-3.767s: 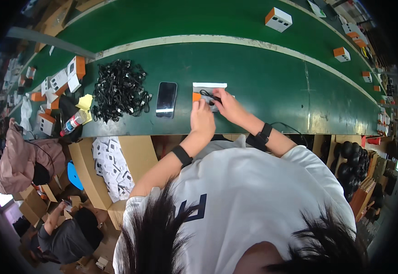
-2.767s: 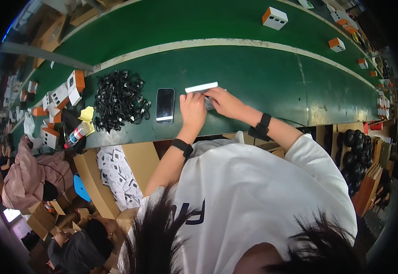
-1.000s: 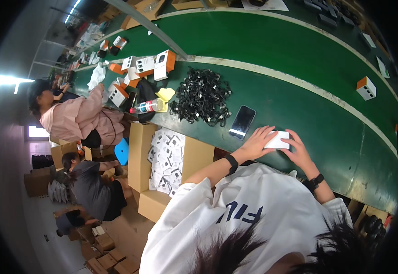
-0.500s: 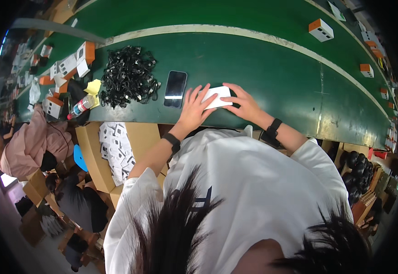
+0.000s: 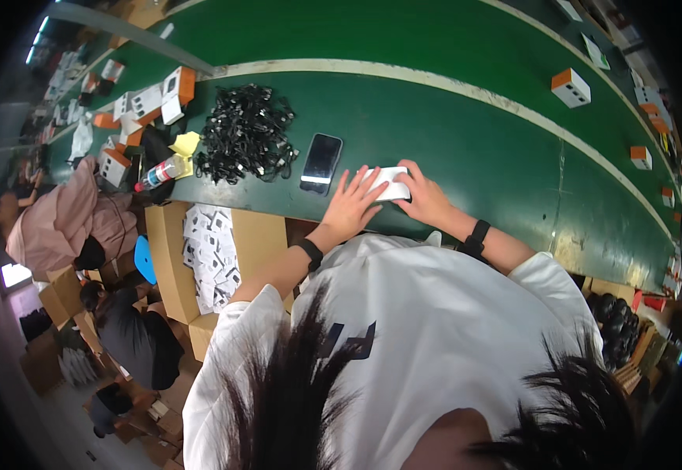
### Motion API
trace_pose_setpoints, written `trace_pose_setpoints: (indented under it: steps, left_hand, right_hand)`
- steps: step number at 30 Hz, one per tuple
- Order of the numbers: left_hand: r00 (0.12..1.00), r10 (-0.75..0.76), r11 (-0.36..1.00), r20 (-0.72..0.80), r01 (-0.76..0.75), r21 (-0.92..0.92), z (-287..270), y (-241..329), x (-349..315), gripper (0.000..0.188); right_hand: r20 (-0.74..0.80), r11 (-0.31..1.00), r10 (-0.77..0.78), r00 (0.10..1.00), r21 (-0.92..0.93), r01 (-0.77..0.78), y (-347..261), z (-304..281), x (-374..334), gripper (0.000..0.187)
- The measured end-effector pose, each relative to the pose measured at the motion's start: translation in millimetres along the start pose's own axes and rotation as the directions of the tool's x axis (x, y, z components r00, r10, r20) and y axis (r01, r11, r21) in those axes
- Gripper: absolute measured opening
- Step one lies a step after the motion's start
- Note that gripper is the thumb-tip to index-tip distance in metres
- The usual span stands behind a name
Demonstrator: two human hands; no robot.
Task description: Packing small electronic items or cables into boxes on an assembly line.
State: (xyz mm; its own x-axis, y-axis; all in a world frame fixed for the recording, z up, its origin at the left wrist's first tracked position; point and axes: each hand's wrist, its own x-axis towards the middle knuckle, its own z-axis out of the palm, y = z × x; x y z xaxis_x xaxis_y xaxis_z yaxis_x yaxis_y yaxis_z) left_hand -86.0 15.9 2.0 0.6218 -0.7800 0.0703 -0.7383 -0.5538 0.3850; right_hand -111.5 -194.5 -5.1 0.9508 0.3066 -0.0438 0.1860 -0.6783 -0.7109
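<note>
A small white rectangular piece [image 5: 393, 186], either paper or a thin box, lies between my hands near the front edge of the green table. My left hand [image 5: 350, 207] has its fingers spread, with the fingertips resting on the left part of it. Thumb and fingers of my right hand [image 5: 427, 199] are bent round its right end and grip it. Just left of my hands lies a dark smartphone [image 5: 322, 160]. Farther left is a heap of black cables [image 5: 245, 131]. What is under my palms is hidden.
Beside the cables are a plastic bottle [image 5: 162, 172], yellow paper [image 5: 186, 144] and orange-white boxes [image 5: 178, 84]. Below the table edge, an open carton [image 5: 170, 262] holds many printed leaflets [image 5: 212, 254]. Another orange-white box [image 5: 571, 88] stands beyond the pale strip. Several people are at the left.
The whole view has shifted, so table things appear farther right and a little lower. My right fingers have closed more round the right end of the white piece.
</note>
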Motion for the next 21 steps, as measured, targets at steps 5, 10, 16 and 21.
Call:
trace_pose_setpoints:
  steps: [5, 10, 16, 21]
  left_hand:
    - [0.92, -0.289, 0.908, -0.265, 0.176, -0.38, -23.1, -2.0, -5.5, 0.053]
    - [0.644, -0.731, 0.613, -0.223, 0.478, -0.63, -38.6, -12.3, -74.5, 0.039]
    - [0.227, -0.974, 0.156, 0.008, 0.697, -0.7, 24.5, 17.2, -269.1, 0.026]
    - [-0.267, -0.948, -0.314, 0.172, 0.711, -0.629, 132.2, 143.4, -424.5, 0.018]
  right_hand:
    - [0.012, 0.995, -0.05, 0.999, 0.092, 0.048, 4.0, -45.1, 40.1, 0.068]
    - [-0.161, 0.983, -0.136, 0.978, -0.148, 0.113, 90.0, -142.2, 113.1, 0.067]
    - [-0.259, 0.949, -0.03, 0.965, -0.311, -0.054, 177.0, -245.6, 179.9, 0.061]
    - [-0.239, 0.928, -0.128, 0.963, -0.372, 0.031, 247.3, -258.2, 202.3, 0.054]
